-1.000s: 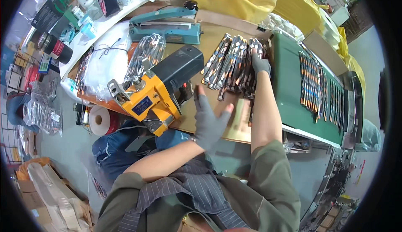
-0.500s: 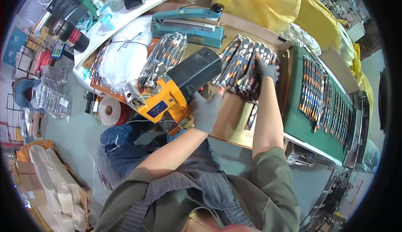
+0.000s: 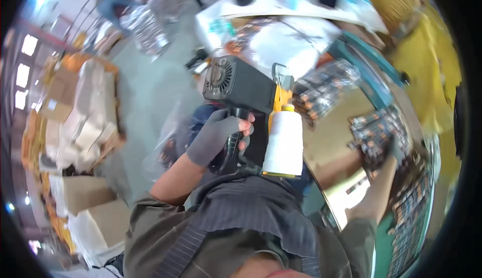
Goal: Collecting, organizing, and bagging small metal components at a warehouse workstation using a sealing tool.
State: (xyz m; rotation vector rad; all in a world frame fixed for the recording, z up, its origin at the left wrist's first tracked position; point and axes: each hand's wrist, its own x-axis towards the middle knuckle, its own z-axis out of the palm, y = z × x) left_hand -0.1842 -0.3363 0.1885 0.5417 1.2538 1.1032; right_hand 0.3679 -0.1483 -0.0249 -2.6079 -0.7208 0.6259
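My left hand [image 3: 217, 136], in a grey fingerless glove, is closed round the black handle of a portable bag sewing machine [image 3: 243, 85]. The machine has a black motor housing, a yellow body and a white thread cone [image 3: 284, 142] at its side. It is held up in front of my apron. My right hand [image 3: 395, 150], also gloved, rests at a pile of slim dark sticks [image 3: 379, 127] with orange and white markings, on the bench at right. Its fingers are blurred and partly merge with the pile.
A teal bag sealer [image 3: 369, 72] stands on the bench beside plastic-bagged sticks [image 3: 329, 87]. Behind is a white side table [image 3: 306, 11] with bottles. More sticks [image 3: 414, 213] lie on the green surface at right. Cartons and white bundles [image 3: 83, 110] are stacked at left.
The view has swung to the left. My left hand now grips the sewing machine's handle, and the machine is turned so its motor end and thread cone show. The right hand stays by the pile.
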